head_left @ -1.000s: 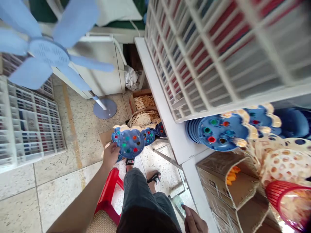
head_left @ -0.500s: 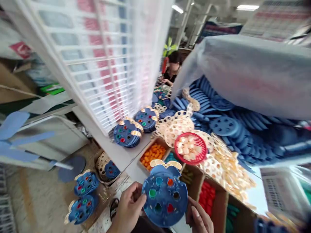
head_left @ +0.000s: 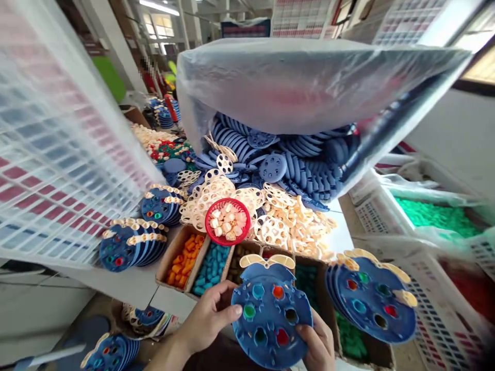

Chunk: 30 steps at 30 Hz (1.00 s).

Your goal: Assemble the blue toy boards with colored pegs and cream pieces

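Observation:
Between my two hands is a round blue plastic disc [head_left: 270, 330] with cream, wing-like loops [head_left: 266, 261] at its top. Its holes show light blue, orange, green, brown, dark green and red inserts. My left hand [head_left: 207, 317] grips the disc's left edge, thumb on the face. My right hand [head_left: 317, 337] holds the lower right edge, thumb on the face and the other fingers partly hidden behind it. Just beyond the disc stands a divided cardboard box with orange pieces [head_left: 187, 260] and light blue pieces [head_left: 212, 268] in its compartments.
A red basket [head_left: 228, 221] of cream pieces sits behind the box. Cream perforated plates [head_left: 209, 198] and a large bag [head_left: 309, 87] spilling blue discs lie beyond. Stacks of assembled discs stand left [head_left: 131, 247] and right [head_left: 371, 299]. White crates [head_left: 429, 309] line the right side.
My view has swung to the right, bringing the right-hand disc stack and crates into sight. The disc stays in both hands, and my right thumb now lies on its face.

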Each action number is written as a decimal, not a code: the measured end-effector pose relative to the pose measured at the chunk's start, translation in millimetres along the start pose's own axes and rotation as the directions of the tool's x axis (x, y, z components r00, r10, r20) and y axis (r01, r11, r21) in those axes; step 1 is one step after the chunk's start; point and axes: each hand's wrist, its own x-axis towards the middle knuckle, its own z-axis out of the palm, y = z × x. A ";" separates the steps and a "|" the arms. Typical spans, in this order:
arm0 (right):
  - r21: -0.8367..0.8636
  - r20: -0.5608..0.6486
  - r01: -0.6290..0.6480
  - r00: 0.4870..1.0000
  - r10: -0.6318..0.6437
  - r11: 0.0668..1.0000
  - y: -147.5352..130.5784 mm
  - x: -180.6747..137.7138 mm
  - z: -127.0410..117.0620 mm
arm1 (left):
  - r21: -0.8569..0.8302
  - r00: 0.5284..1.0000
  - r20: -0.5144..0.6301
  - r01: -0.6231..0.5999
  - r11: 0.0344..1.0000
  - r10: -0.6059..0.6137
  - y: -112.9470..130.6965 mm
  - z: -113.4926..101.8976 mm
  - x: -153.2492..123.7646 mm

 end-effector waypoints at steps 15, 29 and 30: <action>0.234 -0.401 0.038 0.914 0.060 0.972 4.2 -28.8 61.0 | 0.999 0.903 0.041 -0.052 0.014 0.428 80.5 -129.2 164.1; 0.157 -0.460 0.066 0.888 0.014 0.985 20.3 -21.4 85.1 | 0.921 0.916 0.313 -0.228 -0.316 0.251 96.1 -139.9 173.9; 0.154 -0.457 0.068 0.889 0.010 0.986 18.3 -21.3 85.3 | 0.926 0.916 0.306 -0.223 -0.303 0.260 98.2 -139.1 171.4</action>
